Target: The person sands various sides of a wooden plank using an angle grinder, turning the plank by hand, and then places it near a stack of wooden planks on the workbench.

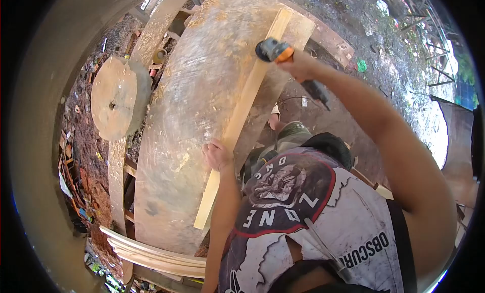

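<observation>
A long pale wooden strip lies along the near edge of a worn, dusty workbench top. My left hand is closed around the strip's lower middle part, fingers over its far edge. Near the strip's upper end, my right hand grips an orange and dark power sander. The sander's round head rests on or just above the strip; the exact contact cannot be made out. Its dark rear body points down and to the right.
A round wood slab sits left of the bench on a long plank. Several thin wooden strips are stacked at the bottom left. Another board lies beside the strip's upper end. Debris covers the ground.
</observation>
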Demonstrator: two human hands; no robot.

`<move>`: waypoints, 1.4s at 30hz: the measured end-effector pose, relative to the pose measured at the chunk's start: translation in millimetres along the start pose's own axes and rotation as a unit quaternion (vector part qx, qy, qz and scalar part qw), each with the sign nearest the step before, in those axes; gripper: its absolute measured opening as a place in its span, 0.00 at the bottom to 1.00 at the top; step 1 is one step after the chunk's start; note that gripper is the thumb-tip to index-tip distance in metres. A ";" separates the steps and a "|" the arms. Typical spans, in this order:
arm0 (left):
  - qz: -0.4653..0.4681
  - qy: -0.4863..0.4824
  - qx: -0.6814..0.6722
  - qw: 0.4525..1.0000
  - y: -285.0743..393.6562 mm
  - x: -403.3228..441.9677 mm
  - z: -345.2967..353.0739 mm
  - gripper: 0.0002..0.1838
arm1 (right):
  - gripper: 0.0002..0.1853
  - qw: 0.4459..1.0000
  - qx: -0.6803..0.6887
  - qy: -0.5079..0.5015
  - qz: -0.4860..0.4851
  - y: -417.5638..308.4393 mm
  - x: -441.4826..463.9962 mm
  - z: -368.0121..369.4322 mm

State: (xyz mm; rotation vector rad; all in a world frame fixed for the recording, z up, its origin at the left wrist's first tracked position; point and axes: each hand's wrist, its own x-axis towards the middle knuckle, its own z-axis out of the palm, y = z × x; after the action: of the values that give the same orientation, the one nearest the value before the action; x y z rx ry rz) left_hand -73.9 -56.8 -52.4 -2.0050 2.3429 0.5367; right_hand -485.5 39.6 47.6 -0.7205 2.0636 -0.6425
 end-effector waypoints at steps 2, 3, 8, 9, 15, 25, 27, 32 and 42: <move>0.021 0.018 -0.018 0.999 4.9 -1.3 -8.5 0.26 | 0.22 0.999 0.004 -0.009 -0.043 -17.2 -36.1 32.7; 0.041 0.032 -0.031 0.998 4.7 -3.6 -10.9 0.25 | 0.21 1.000 0.014 -0.021 -0.008 -27.5 -51.6 45.7; 0.065 0.076 -0.260 0.961 -21.0 -4.1 -10.3 0.22 | 0.20 0.997 0.009 -0.030 -0.065 -25.6 -89.3 113.2; 0.056 0.071 -0.344 0.935 -30.0 -4.8 -12.7 0.22 | 0.18 0.994 0.033 -0.081 -0.071 -42.2 -102.4 118.6; -0.078 0.163 -0.534 0.826 -61.9 21.7 -39.5 0.23 | 0.19 0.985 -0.001 -0.138 -0.099 -56.4 -135.7 188.2; -0.035 0.105 -0.422 0.900 -11.5 40.2 -22.2 0.27 | 0.28 0.989 -0.057 -0.115 -0.074 -29.6 -89.1 134.6; 0.005 0.048 -0.379 0.924 9.8 37.0 -5.7 0.28 | 0.23 0.994 0.007 -0.075 -0.084 -31.7 -77.3 82.0; -0.056 -0.053 -0.080 0.994 95.8 27.9 -10.8 0.35 | 0.24 1.000 -0.020 0.009 -0.004 5.2 -11.5 -12.4; -0.052 0.014 -0.041 0.998 85.8 33.0 19.4 0.33 | 0.23 0.983 -0.111 0.025 0.147 51.6 91.4 -141.2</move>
State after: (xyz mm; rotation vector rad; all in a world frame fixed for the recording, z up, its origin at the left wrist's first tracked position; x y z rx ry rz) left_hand -166.4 -72.9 -56.8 -2.1683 2.2523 0.6148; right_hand -661.1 38.6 37.3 -0.5113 2.2541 -0.2693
